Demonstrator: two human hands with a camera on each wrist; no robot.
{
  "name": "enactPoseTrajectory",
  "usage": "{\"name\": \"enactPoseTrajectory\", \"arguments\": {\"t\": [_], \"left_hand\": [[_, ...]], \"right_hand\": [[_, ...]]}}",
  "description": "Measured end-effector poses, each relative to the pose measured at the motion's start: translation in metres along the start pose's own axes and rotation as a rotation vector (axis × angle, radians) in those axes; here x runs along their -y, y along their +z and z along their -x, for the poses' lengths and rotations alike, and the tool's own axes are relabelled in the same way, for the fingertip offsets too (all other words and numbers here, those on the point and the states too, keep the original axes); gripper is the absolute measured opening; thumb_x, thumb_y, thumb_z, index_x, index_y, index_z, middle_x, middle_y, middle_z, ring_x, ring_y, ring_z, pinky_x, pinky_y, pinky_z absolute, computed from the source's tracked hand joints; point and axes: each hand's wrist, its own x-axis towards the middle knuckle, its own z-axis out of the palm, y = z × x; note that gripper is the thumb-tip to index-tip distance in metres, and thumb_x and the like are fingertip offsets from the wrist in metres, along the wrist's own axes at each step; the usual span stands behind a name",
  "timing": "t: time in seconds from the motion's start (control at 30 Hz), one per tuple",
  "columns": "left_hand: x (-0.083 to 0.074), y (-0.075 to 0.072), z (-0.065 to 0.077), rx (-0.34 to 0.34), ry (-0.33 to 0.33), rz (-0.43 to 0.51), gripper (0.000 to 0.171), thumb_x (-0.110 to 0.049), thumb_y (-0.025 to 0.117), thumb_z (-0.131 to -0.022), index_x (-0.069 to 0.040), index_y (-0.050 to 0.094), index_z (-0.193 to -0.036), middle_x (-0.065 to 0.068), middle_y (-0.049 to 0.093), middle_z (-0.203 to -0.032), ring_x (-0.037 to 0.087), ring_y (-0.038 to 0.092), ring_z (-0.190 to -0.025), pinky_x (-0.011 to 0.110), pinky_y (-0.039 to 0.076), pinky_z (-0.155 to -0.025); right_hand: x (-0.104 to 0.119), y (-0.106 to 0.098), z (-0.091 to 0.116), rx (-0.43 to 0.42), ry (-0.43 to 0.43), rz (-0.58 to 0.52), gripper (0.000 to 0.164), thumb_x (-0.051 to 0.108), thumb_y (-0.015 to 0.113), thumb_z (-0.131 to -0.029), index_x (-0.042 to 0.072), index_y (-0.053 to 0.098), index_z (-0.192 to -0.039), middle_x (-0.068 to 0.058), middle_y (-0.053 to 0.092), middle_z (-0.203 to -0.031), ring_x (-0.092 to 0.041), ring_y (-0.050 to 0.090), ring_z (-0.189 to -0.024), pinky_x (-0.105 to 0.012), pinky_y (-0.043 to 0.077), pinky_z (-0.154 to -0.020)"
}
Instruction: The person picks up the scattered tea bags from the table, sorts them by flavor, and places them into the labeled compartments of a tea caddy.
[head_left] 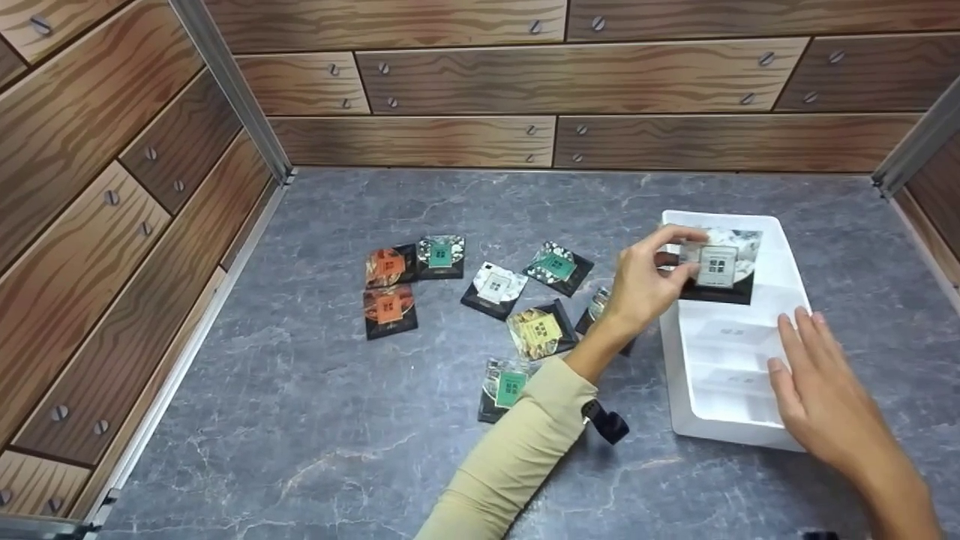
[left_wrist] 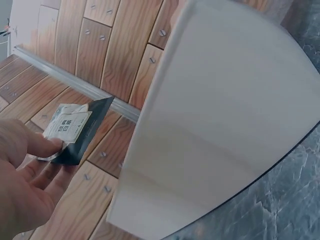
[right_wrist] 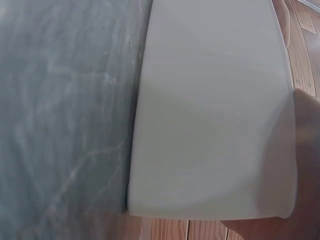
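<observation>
My left hand (head_left: 645, 281) pinches a flat square tea sachet (head_left: 724, 262) by its left edge, thumb in front. The sachet has a pale label, a white patterned top and a black lower band. It is held over the far part of a white plastic box (head_left: 679, 382), its printed face towards the head camera. In the left wrist view the same sachet (left_wrist: 70, 125) sits between thumb and fingers beside the box's outer wall (left_wrist: 215, 115). My right hand (head_left: 832, 397) lies along the box's right rim, fingers extended; the right wrist view shows it against the wall (right_wrist: 210, 110).
Several more sachets lie left of the box: two orange-labelled (head_left: 389, 307), some green-labelled (head_left: 441, 255), one white-labelled (head_left: 495, 287) and one yellow-labelled (head_left: 540, 330). Another (head_left: 598, 304) is partly hidden behind my left forearm. Wood-patterned panels (head_left: 465, 79) border the grey marbled surface (head_left: 337, 450).
</observation>
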Motion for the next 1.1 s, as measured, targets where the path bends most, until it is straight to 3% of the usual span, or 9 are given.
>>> {"name": "enactPoseTrajectory", "arguments": {"t": [0.43,0.67,1.1], "left_hand": [[0.013,0.017,0.004,-0.018,-0.001,0.007,0.037,0.019,0.071,-0.083,0.001,0.069,-0.116,0.011,0.072,-0.117,-0.001,0.069,-0.094,0.012,0.055,-0.079],[0.020,0.019,0.006,-0.013,0.000,-0.061,0.040,0.020,0.071,-0.082,-0.001,0.071,-0.116,0.009,0.073,-0.117,-0.001,0.069,-0.093,0.009,0.053,-0.079],[0.027,0.020,0.009,-0.008,-0.057,-0.057,0.043,0.022,0.071,-0.080,0.000,0.070,-0.117,0.009,0.070,-0.119,0.000,0.069,-0.093,0.009,0.053,-0.078]], "right_hand": [[0.001,-0.004,0.001,0.025,0.010,0.009,0.058,0.016,0.041,-0.108,-0.006,0.024,-0.159,-0.030,0.014,-0.165,-0.038,0.002,-0.156,-0.040,-0.006,-0.126],[0.001,-0.004,-0.001,0.001,-0.004,0.004,0.057,0.015,0.042,-0.107,-0.007,0.027,-0.157,-0.032,0.017,-0.164,-0.040,0.005,-0.156,-0.043,-0.003,-0.126],[0.001,-0.001,-0.001,0.011,0.000,0.002,0.057,0.015,0.042,-0.107,-0.007,0.027,-0.157,-0.032,0.017,-0.164,-0.040,0.004,-0.155,-0.042,-0.004,-0.126]]}}
